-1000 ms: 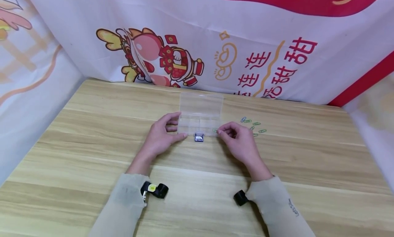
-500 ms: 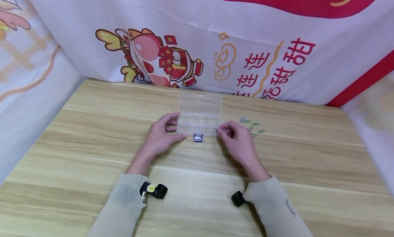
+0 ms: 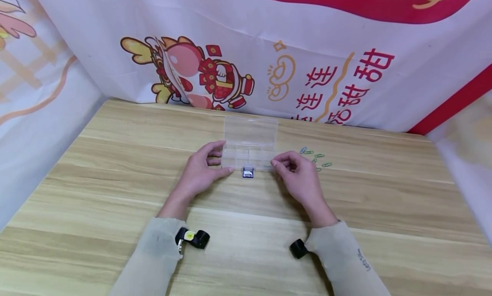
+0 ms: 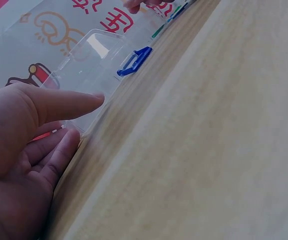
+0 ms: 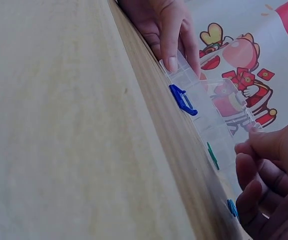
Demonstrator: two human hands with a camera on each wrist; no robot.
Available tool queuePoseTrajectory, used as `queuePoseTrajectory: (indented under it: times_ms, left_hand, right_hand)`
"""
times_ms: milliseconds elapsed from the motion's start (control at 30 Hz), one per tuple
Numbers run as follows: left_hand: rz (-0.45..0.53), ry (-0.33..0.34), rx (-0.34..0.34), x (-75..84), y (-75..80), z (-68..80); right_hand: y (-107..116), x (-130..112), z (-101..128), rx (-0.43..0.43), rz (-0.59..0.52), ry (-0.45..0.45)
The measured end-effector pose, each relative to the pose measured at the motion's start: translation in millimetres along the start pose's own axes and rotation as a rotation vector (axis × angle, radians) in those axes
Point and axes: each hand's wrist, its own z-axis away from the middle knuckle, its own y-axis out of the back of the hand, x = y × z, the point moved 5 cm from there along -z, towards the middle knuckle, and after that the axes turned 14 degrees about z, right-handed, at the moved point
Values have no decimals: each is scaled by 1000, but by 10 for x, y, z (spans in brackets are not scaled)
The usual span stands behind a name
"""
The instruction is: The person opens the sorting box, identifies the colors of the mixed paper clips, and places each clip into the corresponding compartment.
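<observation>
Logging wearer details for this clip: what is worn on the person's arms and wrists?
Both arms wear pale beige long sleeves, left sleeve and right sleeve, the right bearing small dark lettering. A black wrist camera with a yellow sticker sits at the left cuff, another black camera at the right. The hands are bare.

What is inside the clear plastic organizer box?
The organizer box lies open; one green paper clip shows in a near compartment by the right hand. Other compartments look empty, though glare hides some.
</observation>
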Motion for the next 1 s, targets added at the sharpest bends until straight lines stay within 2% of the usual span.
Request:
queuePoseTrajectory:
  times_ms: [133, 233, 467, 533, 600, 767, 1000]
  left_hand:
    - [2, 0, -2, -10, -6, -6]
    - [2, 7, -6, -25, -12, -8]
    - [6, 4, 1, -12, -4, -1]
    - [2, 2, 0, -6, -3, 0]
    - [0, 3, -2, -5, -5, 0]
    - [-5, -1, 1, -10, -4, 4]
    - [-14, -22, -3, -9, -3, 12]
  right_hand:
    - [49, 65, 4, 17, -35, -21]
    - [131, 191, 22, 74, -53, -47]
    - [423, 544, 75, 356, -24, -118]
    - [481, 600, 83, 407, -30, -136]
    - [513, 631, 88, 420, -41, -152]
    - [509, 641, 85, 378, -51, -178]
    - [515, 646, 83, 358, 11, -159]
